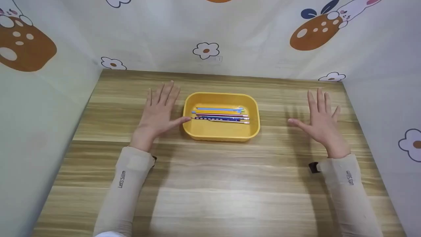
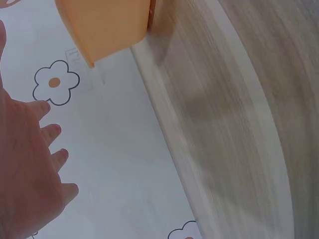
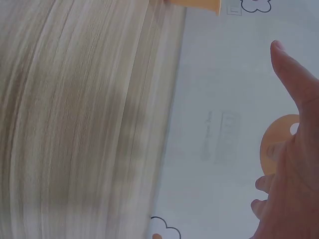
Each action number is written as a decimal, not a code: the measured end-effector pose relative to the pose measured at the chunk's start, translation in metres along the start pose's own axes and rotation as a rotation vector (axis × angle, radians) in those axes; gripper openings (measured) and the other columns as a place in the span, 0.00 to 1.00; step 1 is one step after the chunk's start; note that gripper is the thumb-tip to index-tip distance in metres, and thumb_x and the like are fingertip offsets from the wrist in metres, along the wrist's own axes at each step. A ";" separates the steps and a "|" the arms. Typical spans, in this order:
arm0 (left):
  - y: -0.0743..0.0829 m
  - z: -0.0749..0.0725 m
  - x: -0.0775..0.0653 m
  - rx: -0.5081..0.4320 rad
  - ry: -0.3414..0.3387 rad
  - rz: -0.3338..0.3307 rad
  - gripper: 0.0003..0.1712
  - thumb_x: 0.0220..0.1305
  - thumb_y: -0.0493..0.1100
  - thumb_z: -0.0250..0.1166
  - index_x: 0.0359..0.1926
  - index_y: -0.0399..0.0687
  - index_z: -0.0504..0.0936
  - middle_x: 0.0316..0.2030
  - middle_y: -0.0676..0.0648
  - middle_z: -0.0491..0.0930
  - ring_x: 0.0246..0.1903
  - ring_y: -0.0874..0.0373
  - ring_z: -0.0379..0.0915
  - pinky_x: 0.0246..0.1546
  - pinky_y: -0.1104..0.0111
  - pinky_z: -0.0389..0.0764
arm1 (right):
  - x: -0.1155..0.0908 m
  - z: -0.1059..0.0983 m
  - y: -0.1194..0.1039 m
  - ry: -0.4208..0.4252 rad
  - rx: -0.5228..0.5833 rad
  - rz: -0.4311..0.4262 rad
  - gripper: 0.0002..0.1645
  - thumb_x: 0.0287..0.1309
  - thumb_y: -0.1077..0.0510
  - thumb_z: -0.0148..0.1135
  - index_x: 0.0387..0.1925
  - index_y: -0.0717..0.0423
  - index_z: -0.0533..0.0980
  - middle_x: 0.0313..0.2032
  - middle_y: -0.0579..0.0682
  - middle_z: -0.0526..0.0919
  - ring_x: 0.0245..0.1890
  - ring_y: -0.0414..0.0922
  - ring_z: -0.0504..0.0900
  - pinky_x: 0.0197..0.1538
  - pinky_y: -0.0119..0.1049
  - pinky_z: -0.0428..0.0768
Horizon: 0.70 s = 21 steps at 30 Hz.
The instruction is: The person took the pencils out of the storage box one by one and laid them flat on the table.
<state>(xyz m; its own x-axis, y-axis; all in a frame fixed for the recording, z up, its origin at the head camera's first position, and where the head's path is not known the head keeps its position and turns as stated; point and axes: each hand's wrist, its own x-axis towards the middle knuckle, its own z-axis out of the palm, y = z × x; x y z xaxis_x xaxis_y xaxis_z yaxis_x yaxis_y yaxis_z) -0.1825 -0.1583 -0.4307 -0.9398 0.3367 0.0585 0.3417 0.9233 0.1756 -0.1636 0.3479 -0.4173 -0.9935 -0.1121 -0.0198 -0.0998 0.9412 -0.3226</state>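
On the wooden tabletop [image 1: 230, 184], the yellow plastic bin [image 1: 221, 137] stands in the way of low sideways travel; its walls ring the pencils [image 1: 220, 115], while its open top admits a hand from above. A passage runs between the bin's right side and the right hand [image 1: 322, 125]. On the left, the left hand [image 1: 157, 117] takes up that room, its thumb overlapping the bin's rim in the head view; contact cannot be told. Toward the near edge, broad room lies between the sleeves [image 1: 123, 194]. Printed backdrops [image 1: 253, 56] bound the far, left and right edges.
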 end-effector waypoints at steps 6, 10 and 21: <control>0.004 0.000 0.000 0.006 -0.012 0.020 0.61 0.59 0.83 0.46 0.81 0.55 0.38 0.81 0.49 0.31 0.80 0.45 0.27 0.78 0.42 0.28 | -0.001 -0.001 -0.002 -0.003 -0.005 -0.003 0.69 0.56 0.24 0.58 0.80 0.48 0.32 0.79 0.53 0.21 0.79 0.59 0.23 0.66 0.80 0.24; 0.006 0.002 -0.001 0.009 -0.018 0.043 0.61 0.59 0.83 0.46 0.81 0.55 0.39 0.81 0.48 0.32 0.80 0.45 0.27 0.78 0.42 0.29 | -0.001 -0.001 -0.003 -0.006 -0.003 -0.006 0.68 0.56 0.24 0.58 0.80 0.48 0.31 0.78 0.52 0.20 0.79 0.58 0.21 0.66 0.80 0.24; 0.011 0.007 0.002 -0.028 -0.081 0.072 0.66 0.54 0.86 0.47 0.81 0.52 0.40 0.81 0.48 0.35 0.80 0.46 0.31 0.79 0.44 0.27 | 0.002 0.002 -0.009 -0.017 0.002 -0.010 0.69 0.56 0.24 0.58 0.80 0.47 0.30 0.78 0.52 0.20 0.79 0.58 0.21 0.66 0.79 0.22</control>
<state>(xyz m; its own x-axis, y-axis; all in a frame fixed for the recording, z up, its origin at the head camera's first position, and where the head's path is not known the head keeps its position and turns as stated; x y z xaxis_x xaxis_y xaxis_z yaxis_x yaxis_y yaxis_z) -0.1802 -0.1462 -0.4352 -0.9089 0.4169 -0.0074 0.4070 0.8910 0.2012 -0.1645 0.3387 -0.4161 -0.9914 -0.1271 -0.0322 -0.1099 0.9395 -0.3245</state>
